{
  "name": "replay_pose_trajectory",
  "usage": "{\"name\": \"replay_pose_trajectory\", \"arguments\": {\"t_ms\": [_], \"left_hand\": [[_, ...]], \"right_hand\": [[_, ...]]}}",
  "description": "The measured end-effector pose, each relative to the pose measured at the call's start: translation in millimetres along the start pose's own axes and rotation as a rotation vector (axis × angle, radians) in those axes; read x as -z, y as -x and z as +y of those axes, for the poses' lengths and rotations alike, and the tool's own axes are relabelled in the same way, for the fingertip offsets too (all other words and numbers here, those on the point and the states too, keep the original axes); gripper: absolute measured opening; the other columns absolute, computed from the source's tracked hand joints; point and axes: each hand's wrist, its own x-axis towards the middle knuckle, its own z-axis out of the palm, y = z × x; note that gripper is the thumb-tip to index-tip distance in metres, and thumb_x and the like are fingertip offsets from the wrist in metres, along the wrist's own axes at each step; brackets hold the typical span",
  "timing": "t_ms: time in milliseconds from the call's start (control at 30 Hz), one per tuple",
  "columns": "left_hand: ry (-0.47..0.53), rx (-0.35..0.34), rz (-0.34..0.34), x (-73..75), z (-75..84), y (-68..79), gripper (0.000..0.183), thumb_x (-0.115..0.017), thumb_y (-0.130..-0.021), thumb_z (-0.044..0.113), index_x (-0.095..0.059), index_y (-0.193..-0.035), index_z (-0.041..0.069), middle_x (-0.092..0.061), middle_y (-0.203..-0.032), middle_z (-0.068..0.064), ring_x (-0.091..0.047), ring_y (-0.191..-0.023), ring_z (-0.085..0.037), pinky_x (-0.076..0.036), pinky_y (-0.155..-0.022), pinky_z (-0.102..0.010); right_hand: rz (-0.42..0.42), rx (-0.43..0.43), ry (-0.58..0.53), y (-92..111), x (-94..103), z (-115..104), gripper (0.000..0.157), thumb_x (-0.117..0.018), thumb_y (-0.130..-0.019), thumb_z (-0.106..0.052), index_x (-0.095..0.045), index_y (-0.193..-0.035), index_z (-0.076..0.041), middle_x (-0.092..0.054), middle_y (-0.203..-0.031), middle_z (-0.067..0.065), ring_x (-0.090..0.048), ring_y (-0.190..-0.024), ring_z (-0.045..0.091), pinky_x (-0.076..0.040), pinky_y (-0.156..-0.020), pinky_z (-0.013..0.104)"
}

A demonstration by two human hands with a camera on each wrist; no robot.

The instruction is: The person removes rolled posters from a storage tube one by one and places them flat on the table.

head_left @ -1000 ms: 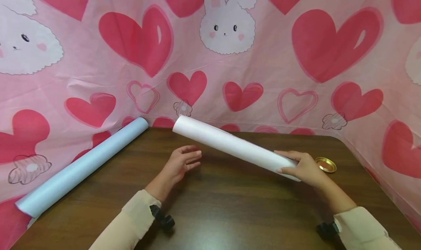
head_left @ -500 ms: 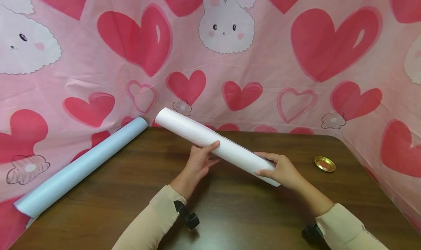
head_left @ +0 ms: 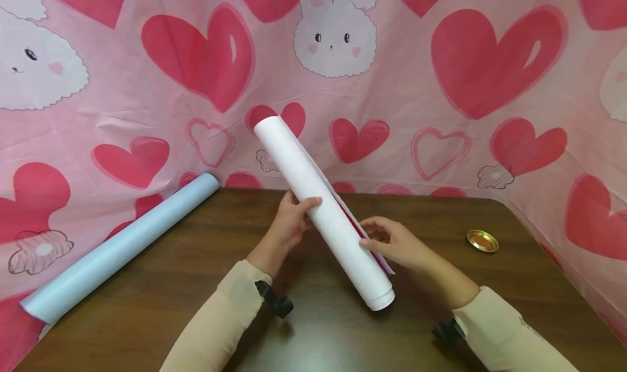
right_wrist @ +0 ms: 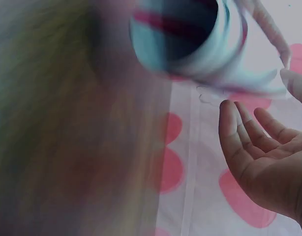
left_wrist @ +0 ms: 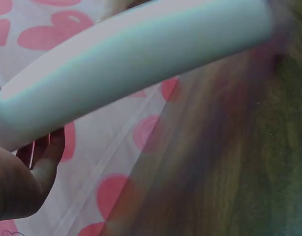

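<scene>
A white paper roll slants over the table in the head view, its upper end toward the back left. My left hand grips it around the middle, thumb lying across the front and the other fingers behind. Along the roll's right side a loose edge stands away, showing a red and pink inner face. Close to this edge is my right hand, thumb tip at the flap. In the right wrist view the right hand's fingers are spread apart from the thumb, and the roll's hollow end looks blurred.
A pale blue roll lies along the table's left edge. On the right of the brown wooden table sits a small gold dish. A pink cloth with hearts and rabbits hangs behind and at the sides.
My left hand has come up to the white roll and taken hold of it. The roll has tilted steeper, its loose edge has lifted, and my right hand has let go of the lower end.
</scene>
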Motion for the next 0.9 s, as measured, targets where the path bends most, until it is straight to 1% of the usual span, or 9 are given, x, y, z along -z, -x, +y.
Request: {"name": "replay_pose_trajectory", "arguments": {"t_ms": [133,200,300,400,533,633,767,833,900], "left_hand": [[-0.044,0.05,-0.063,1.0,1.5,-5.9,0.052,-0.062,-0.084,0.006,-0.041,-0.132,0.003,-0.056,-0.113,-0.011,-0.062,-0.095,-0.023,-0.052,-0.08,-0.041],[-0.069,0.082,-0.098,1.4,1.0,-8.4,0.053,-0.061,-0.084,0.008,-0.042,-0.133,0.003,-0.056,-0.114,-0.011,-0.06,-0.097,-0.023,-0.051,-0.082,-0.04],[-0.097,0.135,-0.138,0.9,-2.9,-11.9,0.052,-0.06,-0.084,0.009,-0.044,-0.133,0.003,-0.057,-0.112,-0.011,-0.059,-0.098,-0.023,-0.05,-0.083,-0.04],[-0.111,0.169,-0.148,0.4,-11.6,-15.2,0.049,-0.058,-0.083,0.011,-0.047,-0.13,0.002,-0.06,-0.106,-0.008,-0.061,-0.093,-0.022,-0.051,-0.079,-0.038],[-0.115,0.206,-0.143,0.1,-23.4,-18.5,0.043,-0.057,-0.084,0.013,-0.051,-0.125,0.001,-0.062,-0.101,-0.008,-0.062,-0.089,-0.021,-0.051,-0.074,-0.037],[-0.123,0.248,-0.166,-1.1,-30.9,-20.1,0.04,-0.056,-0.085,0.014,-0.051,-0.123,0.001,-0.062,-0.101,-0.009,-0.062,-0.088,-0.022,-0.052,-0.072,-0.037],[-0.143,0.295,-0.188,-2.4,-38.0,-22.4,0.039,-0.055,-0.086,0.018,-0.051,-0.122,0.004,-0.06,-0.103,-0.009,-0.062,-0.087,-0.023,-0.053,-0.069,-0.037],[-0.143,0.313,-0.178,-1.8,-40.2,-23.7,0.037,-0.055,-0.086,0.019,-0.051,-0.12,0.006,-0.058,-0.102,-0.009,-0.061,-0.087,-0.022,-0.053,-0.068,-0.037],[-0.135,0.342,-0.16,-0.1,-42.0,-24.9,0.034,-0.055,-0.086,0.019,-0.05,-0.118,0.008,-0.059,-0.1,-0.008,-0.061,-0.085,-0.022,-0.052,-0.067,-0.036]], "right_hand": [[-0.01,-0.056,-0.13,-15.8,-0.4,-8.3,0.046,-0.068,-0.091,-0.014,-0.052,-0.131,0.002,-0.063,-0.113,0.022,-0.062,-0.094,0.028,-0.056,-0.066,0.043],[-0.004,-0.083,-0.198,-23.4,-0.1,-9.6,0.048,-0.066,-0.092,-0.013,-0.049,-0.135,0.002,-0.062,-0.115,0.024,-0.062,-0.096,0.028,-0.056,-0.067,0.043],[0.019,-0.111,-0.289,-32.4,-0.4,-8.2,0.05,-0.062,-0.094,-0.011,-0.046,-0.139,0.002,-0.061,-0.115,0.023,-0.063,-0.095,0.028,-0.057,-0.067,0.042],[0.057,-0.148,-0.359,-37.9,-3.1,-6.8,0.05,-0.059,-0.095,-0.012,-0.044,-0.14,0.004,-0.062,-0.111,0.016,-0.064,-0.091,0.027,-0.057,-0.066,0.041],[0.111,-0.198,-0.386,-44.5,-7.1,-4.3,0.05,-0.056,-0.095,-0.012,-0.045,-0.14,0.007,-0.065,-0.106,0.01,-0.065,-0.086,0.024,-0.058,-0.068,0.039],[0.165,-0.228,-0.386,-49.1,-8.9,-0.7,0.048,-0.054,-0.094,-0.01,-0.047,-0.137,0.008,-0.066,-0.101,0.008,-0.064,-0.079,0.019,-0.057,-0.068,0.036],[0.238,-0.259,-0.385,-53.6,-10.1,7.2,0.043,-0.052,-0.092,-0.006,-0.051,-0.132,0.011,-0.065,-0.094,0.008,-0.063,-0.073,0.014,-0.056,-0.063,0.03],[0.257,-0.274,-0.401,-53.9,-10.3,12.2,0.043,-0.051,-0.091,-0.004,-0.051,-0.13,0.012,-0.065,-0.092,0.008,-0.063,-0.071,0.014,-0.056,-0.06,0.029],[0.251,-0.283,-0.431,-52.6,-9.9,17.2,0.043,-0.051,-0.091,-0.002,-0.049,-0.131,0.014,-0.065,-0.091,0.009,-0.063,-0.07,0.014,-0.056,-0.059,0.029]]}}
